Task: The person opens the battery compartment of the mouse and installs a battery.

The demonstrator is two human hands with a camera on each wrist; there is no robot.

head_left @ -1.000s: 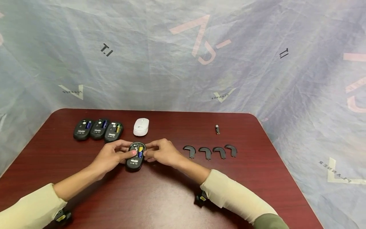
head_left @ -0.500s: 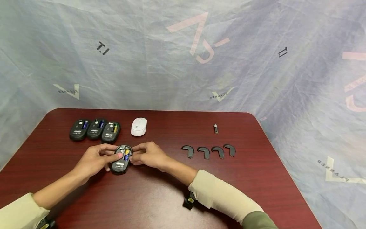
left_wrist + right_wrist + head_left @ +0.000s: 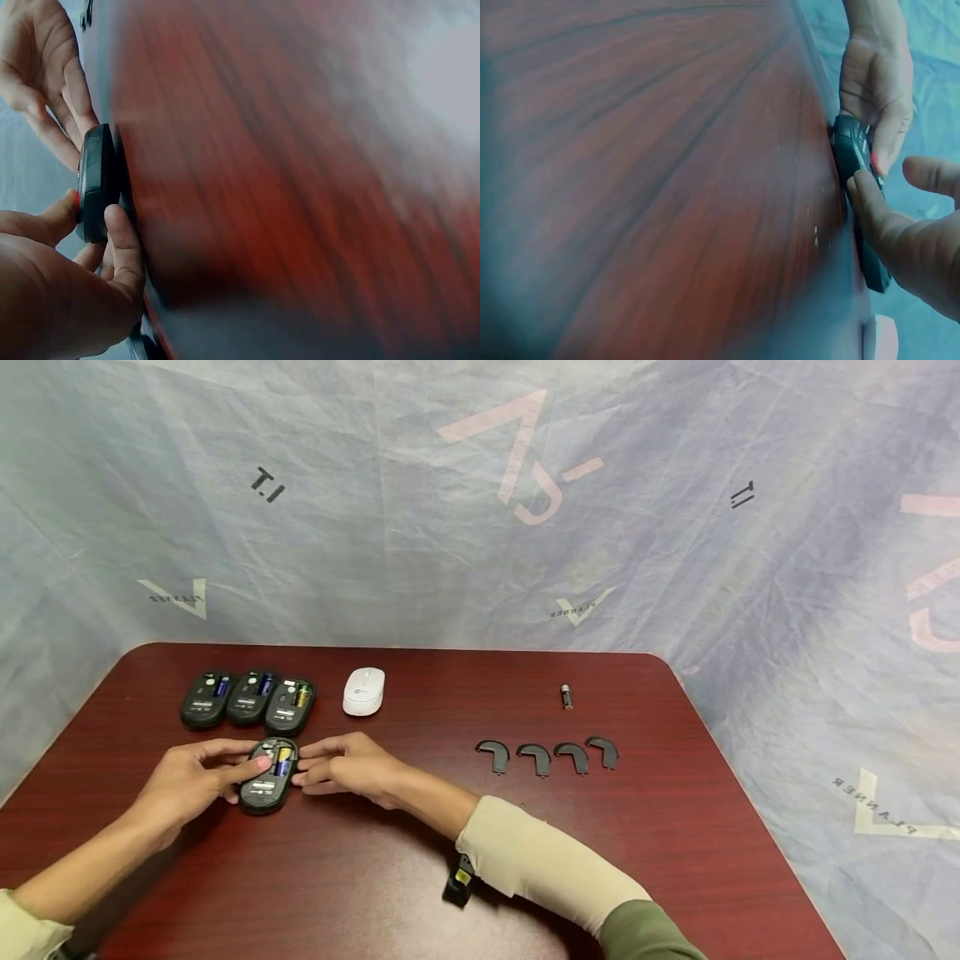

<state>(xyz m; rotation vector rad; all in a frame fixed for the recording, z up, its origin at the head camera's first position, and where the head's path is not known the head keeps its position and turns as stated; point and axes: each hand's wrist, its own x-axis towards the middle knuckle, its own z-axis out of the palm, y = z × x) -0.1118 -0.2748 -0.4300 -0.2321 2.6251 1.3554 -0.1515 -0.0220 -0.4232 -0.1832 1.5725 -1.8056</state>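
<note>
An upside-down black computer mouse [image 3: 262, 797] is at the left of the table, its battery bay uncovered with a yellow-and-blue battery [image 3: 283, 762] inside. My left hand [image 3: 183, 781] grips its left side, thumb on the underside and fingers at the edge. With fingers extended, my right hand [image 3: 351, 770] touches the right side; in the right wrist view, that hand's thumb [image 3: 928, 174] stands apart from the mouse. Just behind are several more upturned black mice [image 3: 204, 702] with batteries showing, the nearest one [image 3: 288, 714] close to the held mouse.
A white mouse [image 3: 363, 692] rests right of the black row. Several black battery covers [image 3: 534, 758] lie in a line on the right, with a loose battery [image 3: 566, 697] behind them. A printed cloth [image 3: 480, 510] hangs behind the dark red table [image 3: 480, 693].
Both hands have moved left across the table with the black mouse between them, from in front of the white mouse to in front of the black row.
</note>
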